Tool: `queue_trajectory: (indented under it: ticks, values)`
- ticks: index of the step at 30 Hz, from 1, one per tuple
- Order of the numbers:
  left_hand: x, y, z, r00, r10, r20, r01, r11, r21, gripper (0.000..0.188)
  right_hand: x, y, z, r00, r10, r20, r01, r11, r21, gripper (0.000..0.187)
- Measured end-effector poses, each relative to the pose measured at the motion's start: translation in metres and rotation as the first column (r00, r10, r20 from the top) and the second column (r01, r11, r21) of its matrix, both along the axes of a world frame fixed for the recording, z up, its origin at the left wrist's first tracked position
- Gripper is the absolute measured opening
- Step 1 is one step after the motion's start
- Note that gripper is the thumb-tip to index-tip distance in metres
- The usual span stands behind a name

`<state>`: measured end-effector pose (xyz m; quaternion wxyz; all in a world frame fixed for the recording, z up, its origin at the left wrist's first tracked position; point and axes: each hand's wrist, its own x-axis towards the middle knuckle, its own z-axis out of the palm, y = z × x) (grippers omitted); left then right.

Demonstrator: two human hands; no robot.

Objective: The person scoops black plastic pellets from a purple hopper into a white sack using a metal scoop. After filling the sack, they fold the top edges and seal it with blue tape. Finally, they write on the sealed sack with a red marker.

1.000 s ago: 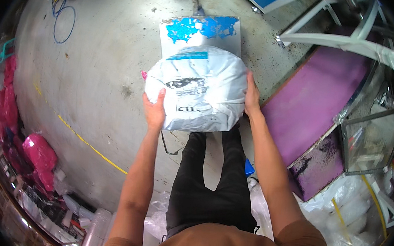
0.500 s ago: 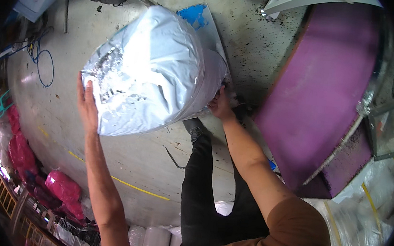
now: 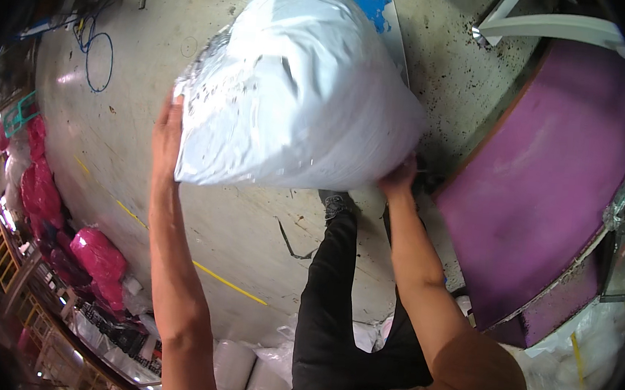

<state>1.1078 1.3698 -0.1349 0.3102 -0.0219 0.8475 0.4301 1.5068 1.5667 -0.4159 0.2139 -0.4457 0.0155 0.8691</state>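
A large, full, silvery-white plastic sack is in front of me, tilted, its creased film shiny. Its left corner is in my left hand, with the fingers along the edge and partly hidden behind it. My right hand grips the sack's lower right corner; the fingertips are tucked out of sight. Dark specks mark the sack's left side. Behind the sack, a flat board with a blue patch lies on the floor.
A purple sloped panel stands close on my right, with a white metal leg beyond it. Dark granules are scattered on the floor. Blue cable lies at left, pink wrapped bundles lower left, clear plastic rolls near my legs.
The sack has tipped and swung, its right end now reaching farther right and looking larger. My right hand has moved with that corner; the left hand stays at the left corner. The view has shifted.
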Motion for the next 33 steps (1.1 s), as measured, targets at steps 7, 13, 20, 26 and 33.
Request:
queue_trajectory:
  ticks: [7,13,20,26,33]
  values:
    - [0.082,-0.172,-0.096,0.762,0.476,0.440,-0.366,0.876,-0.315,0.061,0.016,0.093,0.165,0.557,0.577,0.598,-0.752,0.656,0.067,0.089]
    - [0.265,-0.115,-0.019,0.967,0.103,0.235,-0.022,0.946,-0.322,0.015,0.104,0.109,0.194,0.309,0.027,0.951,-0.930,0.217,0.296,0.045]
    - [0.317,-0.101,0.224,0.987,0.030,-0.157,-0.057,0.984,-0.170,0.005,0.008,-0.015,0.397,0.481,0.406,0.777,-0.874,0.154,0.461,0.061]
    - [0.316,-0.008,0.387,0.573,-0.257,-0.778,0.541,0.832,0.124,0.063,-0.063,-0.104,0.510,0.773,0.613,-0.164,-0.521,0.760,0.389,0.059]
    - [0.241,-0.023,0.342,0.887,-0.331,-0.322,0.429,0.849,0.307,0.093,-0.076,-0.084,0.713,0.864,0.502,-0.035,-0.431,0.773,0.465,0.074]
